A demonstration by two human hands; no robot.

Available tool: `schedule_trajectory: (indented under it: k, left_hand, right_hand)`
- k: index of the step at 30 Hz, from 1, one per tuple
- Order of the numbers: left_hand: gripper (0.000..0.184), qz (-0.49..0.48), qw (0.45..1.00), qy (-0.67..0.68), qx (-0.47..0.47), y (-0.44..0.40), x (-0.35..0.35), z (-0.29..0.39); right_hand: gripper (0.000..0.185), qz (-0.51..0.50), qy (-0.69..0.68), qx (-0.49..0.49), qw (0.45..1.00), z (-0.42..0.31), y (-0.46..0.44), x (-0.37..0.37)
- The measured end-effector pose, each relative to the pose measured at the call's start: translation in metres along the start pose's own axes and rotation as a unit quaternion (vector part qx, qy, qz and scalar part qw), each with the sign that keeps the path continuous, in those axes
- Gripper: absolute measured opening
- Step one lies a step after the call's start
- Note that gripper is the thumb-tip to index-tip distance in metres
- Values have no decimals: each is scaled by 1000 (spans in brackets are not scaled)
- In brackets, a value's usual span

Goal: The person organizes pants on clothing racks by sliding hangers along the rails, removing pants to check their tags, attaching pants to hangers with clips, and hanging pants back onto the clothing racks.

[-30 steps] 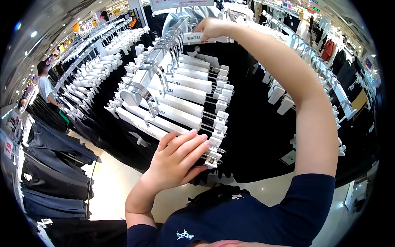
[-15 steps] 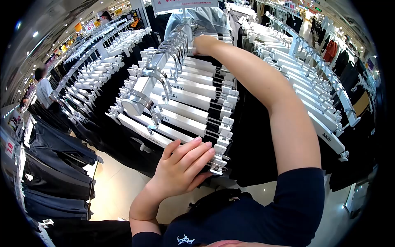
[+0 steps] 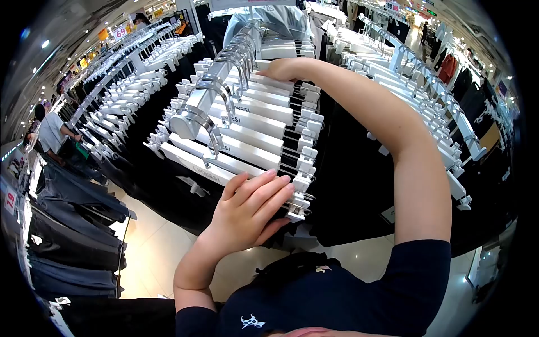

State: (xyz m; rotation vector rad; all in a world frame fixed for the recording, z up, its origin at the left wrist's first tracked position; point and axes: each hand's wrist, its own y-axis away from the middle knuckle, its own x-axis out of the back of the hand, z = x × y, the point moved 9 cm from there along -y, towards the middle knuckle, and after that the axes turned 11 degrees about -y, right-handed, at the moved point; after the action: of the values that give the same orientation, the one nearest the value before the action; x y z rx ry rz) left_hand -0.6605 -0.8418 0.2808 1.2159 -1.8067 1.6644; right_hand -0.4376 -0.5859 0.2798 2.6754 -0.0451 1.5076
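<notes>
My left hand [image 3: 247, 210] rests with its fingers stretched out over the end of the nearest white hangers [image 3: 241, 163] on the metal rail [image 3: 197, 106]. Farther along the same rail, my right hand [image 3: 281, 70] touches a white hanger [image 3: 275, 83]; its fingertips are mostly hidden behind the hand and hangers, so its grip is unclear. Dark garments [image 3: 348, 185] hang below the hangers. Clear plastic [image 3: 275, 21] covers the far end of the rail.
Another rail of white hangers [image 3: 387, 76] stands at the right, and one more [image 3: 126, 92] at the left. Dark trousers [image 3: 73, 241] hang at the lower left. A person in a light top [image 3: 51, 132] is beside the left racks.
My right hand has come nearer along the rail, from the far hangers to a closer one. My left hand stays on the front hangers. The person at the left has moved and leans over.
</notes>
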Motion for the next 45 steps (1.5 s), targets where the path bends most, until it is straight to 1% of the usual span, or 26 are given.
schedule_trajectory:
  k: [3, 4, 6, 7, 8, 10, 12, 13, 14, 15, 16, 18, 19, 20, 22, 24, 25, 28, 30, 32, 33, 34, 36, 37, 40, 45]
  left_hand:
    - [52, -2, 1000, -4, -1, 1, 1, 2]
    - [52, -3, 1000, -8, 0, 2, 2, 1]
    - [53, -9, 1000, -4, -3, 2, 3, 2]
    - [53, -14, 1000, -7, -4, 2, 3, 2]
    - [53, -9, 1000, -8, -3, 2, 4, 2]
    - [54, -18, 1000, -7, -6, 2, 3, 2]
    - [55, -20, 1000, -16, -8, 3, 2, 2]
    - [56, -23, 999, -24, -8, 4, 0, 3]
    - [56, -20, 1000, -22, -5, 5, -1, 4]
    - [58, 4, 1000, -24, 6, 9, 1, 5]
    - [60, 29, 999, -27, 16, 14, 4, 6]
    - [61, 56, 998, -19, 26, 31, 1, 11]
    - [57, 121, 991, 4, 61, 44, 8, 9]
    - [53, 185, 978, 25, 95, 59, 14, 7]
    - [51, 188, 968, 69, 150, 86, 4, 6]
    - [50, 158, 958, 102, 217, 111, -11, 2]
    - [49, 134, 950, 115, 257, 126, -22, -1]
    - [46, 70, 917, 155, 362, 176, -55, 2]
    - [45, 36, 908, 150, 389, 204, -68, 14]
    - [43, -6, 858, 196, 475, 236, -85, 19]
    - [43, -12, 849, 211, 484, 243, -88, 22]
    - [43, -14, 846, 215, 487, 248, -91, 24]
    - [45, -42, 835, 233, 497, 257, -102, 27]
    - [48, -69, 839, 232, 486, 255, -106, 27]
    - [48, -90, 843, 254, 466, 242, -110, 24]
    - [48, -99, 871, 213, 432, 226, -103, 28]
  right_hand:
    - [51, -1, 90, -10, 996, 3, -9, 2]
    - [51, 0, 89, -6, 996, 4, -12, 1]
    - [38, 65, 123, 14, 990, -3, -11, 13]
    - [29, 103, 152, 56, 981, -12, -6, 20]
    - [29, 105, 157, 58, 980, -16, -5, 25]
    - [22, 172, 294, 39, 939, -47, 21, 47]
    - [26, 214, 309, 59, 925, -49, 13, 53]
    - [32, 98, 169, 30, 980, -43, 14, 43]
    - [40, -23, 23, -2, 999, -42, 20, 25]
    - [48, -43, 12, -4, 999, -46, 31, 19]
    - [48, -47, 16, -3, 999, -43, 32, 12]
    - [57, -52, 136, 62, 987, -43, 28, -5]
    - [62, -60, 96, 54, 992, -39, 28, -7]
    - [60, -23, 81, 75, 994, -37, 27, -5]
    - [56, 19, 65, 73, 995, -16, 5, -3]
    - [51, 69, 128, 69, 987, -7, -5, 7]
    - [40, 138, 150, 102, 974, -20, 2, 14]
    - [38, 156, 237, 98, 954, -54, 30, 28]
    - [37, 166, 241, 118, 949, -61, 34, 33]
    - [39, 146, 130, 130, 972, -64, 39, 34]
    - [51, 13, 68, 94, 993, -65, 46, 16]
    - [51, 8, 70, 91, 993, -57, 44, 7]
    - [66, -3, 41, 170, 985, -55, 47, -16]
    - [74, 7, 43, 155, 987, -50, 48, -20]
    - [73, -28, 44, 100, 994, -49, 49, -20]
    - [62, 60, 100, 174, 978, -57, 46, -6]
